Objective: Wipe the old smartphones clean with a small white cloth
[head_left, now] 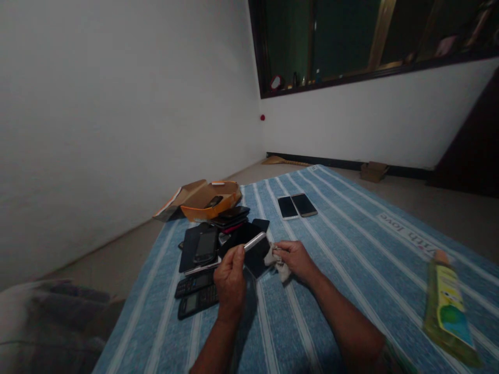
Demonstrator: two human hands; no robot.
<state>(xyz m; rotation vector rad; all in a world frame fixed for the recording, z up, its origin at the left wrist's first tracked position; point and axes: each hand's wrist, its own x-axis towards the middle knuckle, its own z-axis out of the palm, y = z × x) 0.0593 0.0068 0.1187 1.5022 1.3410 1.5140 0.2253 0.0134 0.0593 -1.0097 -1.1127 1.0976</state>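
My left hand (231,283) is closed on a smartphone, whose pale silver edge (255,241) faces me; its screen is mostly turned out of sight. A crumpled whitish cloth (282,267) is pinched in the fingers of my right hand (298,258), close to the far end of that phone. Left of my left hand lies a heap of old phones, with a dark slider-like handset (206,244) on top. Two keypad phones (198,302) lie nearest to me. Beyond my hands, two smartphones (288,207) rest side by side, screens up.
An open orange and brown cardboard box (212,209) stands behind the heap, a small phone inside. On the right lies a bottle of yellow-green liquid (448,314). Everything rests on a blue striped cloth (343,244). A white wall (117,114) rises at the left.
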